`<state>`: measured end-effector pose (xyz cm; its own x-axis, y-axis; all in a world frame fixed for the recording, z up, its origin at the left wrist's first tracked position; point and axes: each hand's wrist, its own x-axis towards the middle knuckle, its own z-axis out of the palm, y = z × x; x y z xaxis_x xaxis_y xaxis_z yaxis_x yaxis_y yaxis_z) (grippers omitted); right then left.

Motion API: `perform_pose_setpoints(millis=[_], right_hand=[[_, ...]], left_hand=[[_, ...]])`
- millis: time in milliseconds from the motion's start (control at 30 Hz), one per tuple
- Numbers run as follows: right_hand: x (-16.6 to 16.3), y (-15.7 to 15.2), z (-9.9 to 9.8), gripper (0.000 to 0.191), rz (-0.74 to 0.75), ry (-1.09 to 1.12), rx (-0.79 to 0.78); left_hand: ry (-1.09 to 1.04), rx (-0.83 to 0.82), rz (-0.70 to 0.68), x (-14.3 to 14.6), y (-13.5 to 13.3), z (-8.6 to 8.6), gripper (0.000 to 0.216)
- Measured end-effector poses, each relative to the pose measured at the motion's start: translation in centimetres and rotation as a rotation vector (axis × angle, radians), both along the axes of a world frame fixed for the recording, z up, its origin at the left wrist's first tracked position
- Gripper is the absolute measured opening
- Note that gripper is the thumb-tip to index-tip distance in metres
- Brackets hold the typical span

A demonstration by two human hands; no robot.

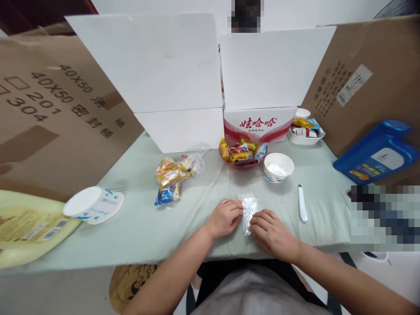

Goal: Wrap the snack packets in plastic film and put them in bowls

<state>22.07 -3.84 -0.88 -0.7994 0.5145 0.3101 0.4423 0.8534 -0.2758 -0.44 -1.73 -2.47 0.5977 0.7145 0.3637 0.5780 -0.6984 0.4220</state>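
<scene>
A crinkled, see-through plastic bag lies flat on the cloth in front of me, between my hands. My left hand has curled fingers on its left edge, and the thumb is mostly hidden. Gripping the lower right side of the bag is my right hand, its fingers bent and close together. Beyond the bag stands a paper bowl with clear plastic inside. A reddish bowl holds several wrapped snacks. To the left, more wrapped snacks lie in clear plastic. Right of my right hand rests a white utility knife.
Stacked paper bowls lie tipped beside a yellow bottle at left. A blue bottle leans at right. A white dish with snacks stands far right. White boards and cardboard wall the table.
</scene>
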Motion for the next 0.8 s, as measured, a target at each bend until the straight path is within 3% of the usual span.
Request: perform_pose_setpoints(millis=[167,333,600,800], right_hand=[[-0.8,3.5,1.0,0.025,-0.181,0.038,-0.152],[-2.7,7.7,-0.4,0.018,-0.347,-0.175,-0.043],[-3.6,8.0,-3.0,0.019,-0.428,-0.150,0.015],[-1.6,9.4,-1.4,0.018,-0.608,0.064,0.088]], left_hand=[[-0.051,-0.036,-0.012,-0.1,0.1,0.0,0.027],[-0.068,-0.015,-0.014,-0.2,0.2,-0.3,0.027],[0.005,0.136,0.055,0.1,0.2,-0.4,0.034],[0.097,0.048,0.095,0.3,0.7,-0.5,0.026]])
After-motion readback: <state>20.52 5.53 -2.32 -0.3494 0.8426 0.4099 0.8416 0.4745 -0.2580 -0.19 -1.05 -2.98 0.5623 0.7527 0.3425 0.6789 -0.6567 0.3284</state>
